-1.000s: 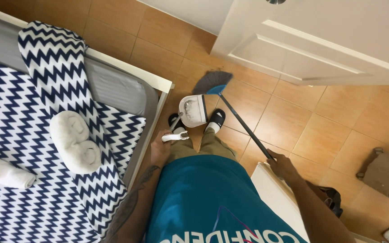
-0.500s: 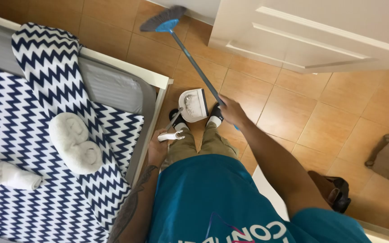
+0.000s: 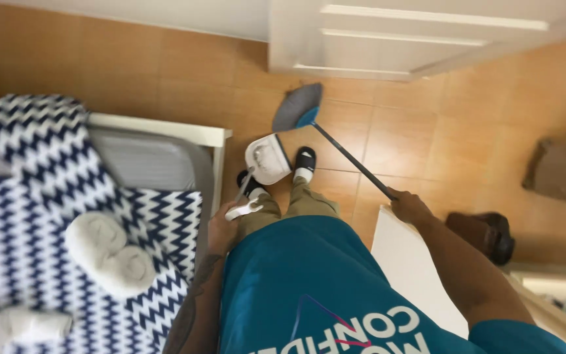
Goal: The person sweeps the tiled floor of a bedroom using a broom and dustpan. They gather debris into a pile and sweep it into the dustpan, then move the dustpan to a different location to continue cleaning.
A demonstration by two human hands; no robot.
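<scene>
Floor: orange-brown tiles (image 3: 466,131) run across the room from 9 to 3 o'clock; a white door (image 3: 420,36) stands at 1 o'clock
Bed: at 9 o'clock, white frame (image 3: 165,128), navy-and-white zigzag cover (image 3: 27,216); rolled white towels (image 3: 109,252) lie on it at 8 o'clock
Right hand: right hand (image 3: 409,206) at 3 o'clock, fingers closed round the dark handle of the broom (image 3: 352,157)
Broom: handle slants up toward 12 o'clock; blue-and-grey head (image 3: 297,108) rests on the tiles just ahead of the right shoe (image 3: 304,160)
Left hand: left hand (image 3: 223,229) at centre-left, beside the bed frame, curled shut on the white grip of the dustpan (image 3: 266,157)
Dustpan: white pan hangs low between the two shoes, its handle rising back to the left hand
Other things: dark bag (image 3: 486,233) on the floor at 3 o'clock; white panel (image 3: 407,269) just below the right hand
Change: half a second ago the broom head was far out near the wall at 12 o'clock with the right arm stretched forward; now the head sits close to the feet and the right hand has drawn back to the person's right; the dustpan stays where it was
</scene>
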